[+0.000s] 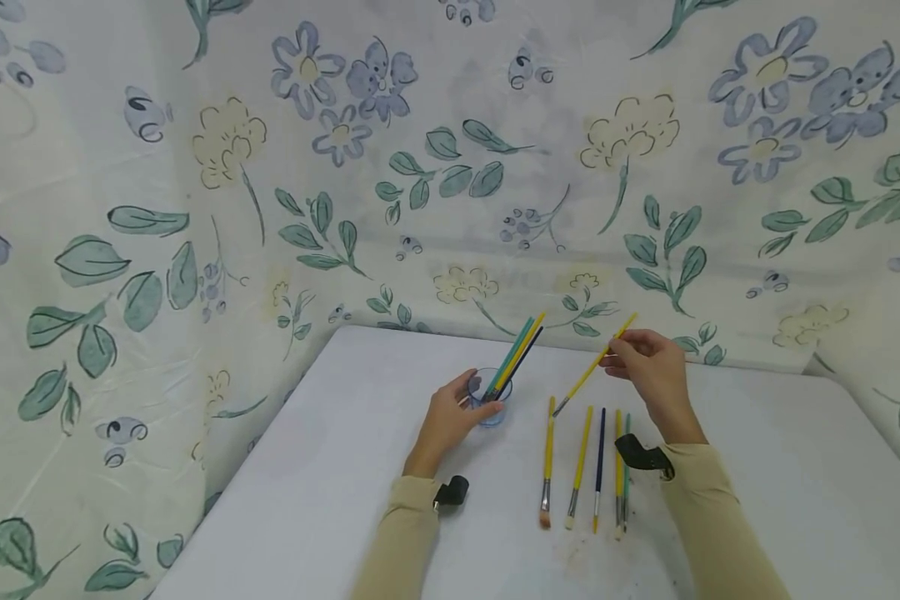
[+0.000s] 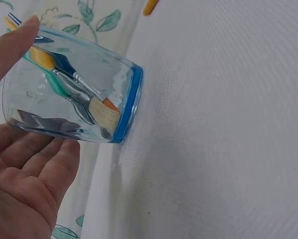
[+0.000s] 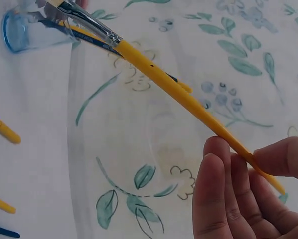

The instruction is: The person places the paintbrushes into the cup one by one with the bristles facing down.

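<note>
My left hand [image 1: 453,417] grips a clear blue-tinted glass [image 2: 74,89] round its sides, thumb near the rim. Inside the glass lean several paintbrushes [image 1: 516,354] with teal, yellow and dark blue handles, bristles down at the bottom. My right hand [image 1: 654,375] pinches a yellow-handled paintbrush [image 3: 174,92] near its handle end, between thumb and fingertips. That brush slants with its bristles down and to the left, apart from the glass in the head view. Below it on the table lie several more paintbrushes [image 1: 586,450] side by side, bristles toward me.
The table [image 1: 322,467] is covered in white. Behind and to the left hangs a floral-patterned cloth [image 1: 435,225], meeting the table's back edge. Small specks and a faint brownish smudge [image 1: 588,550] mark the surface near the lying bristles.
</note>
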The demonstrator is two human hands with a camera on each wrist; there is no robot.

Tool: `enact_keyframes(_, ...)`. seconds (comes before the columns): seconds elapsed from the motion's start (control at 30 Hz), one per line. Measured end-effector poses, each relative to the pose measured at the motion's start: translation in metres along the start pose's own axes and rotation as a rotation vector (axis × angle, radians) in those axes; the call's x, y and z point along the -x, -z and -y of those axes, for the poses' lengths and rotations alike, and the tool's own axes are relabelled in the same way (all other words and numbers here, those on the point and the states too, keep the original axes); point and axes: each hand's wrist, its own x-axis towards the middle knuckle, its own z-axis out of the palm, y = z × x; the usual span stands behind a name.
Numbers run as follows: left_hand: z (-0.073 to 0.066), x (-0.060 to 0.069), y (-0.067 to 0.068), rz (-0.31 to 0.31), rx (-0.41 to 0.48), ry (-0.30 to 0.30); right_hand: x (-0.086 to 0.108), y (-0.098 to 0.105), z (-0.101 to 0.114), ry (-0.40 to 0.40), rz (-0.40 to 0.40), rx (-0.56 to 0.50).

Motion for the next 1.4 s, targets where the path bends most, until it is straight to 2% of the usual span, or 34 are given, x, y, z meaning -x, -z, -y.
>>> enact_keyframes(0.3,0.001,0.002,0.0,0.01,0.023,-0.018,-0.009,-0.023,0.009,0.0,-0.017,-0.043)
enact_keyframes(0.53,0.001,0.002,0.002,-0.002,0.004,-0.011,-0.014,-0.038,0.015,0.049,-0.014,-0.045)
enact_keyframes(0.73,0.001,0.001,0.004,0.007,-0.001,-0.021,-0.018,-0.046,0.02,0.096,-0.019,-0.091)
enact_keyframes(0.97,0.003,-0.002,0.002,0.017,0.011,-0.02,-0.022,-0.058,0.024,0.153,-0.025,-0.059)
enact_keyframes(1.27,0.005,-0.001,0.004,0.023,0.018,-0.034,-0.021,-0.079,0.022,0.17,-0.007,-0.02)
enact_keyframes(1.4,0.007,-0.001,0.005,0.014,0.02,-0.02,-0.02,-0.088,0.02,0.173,-0.001,0.01)
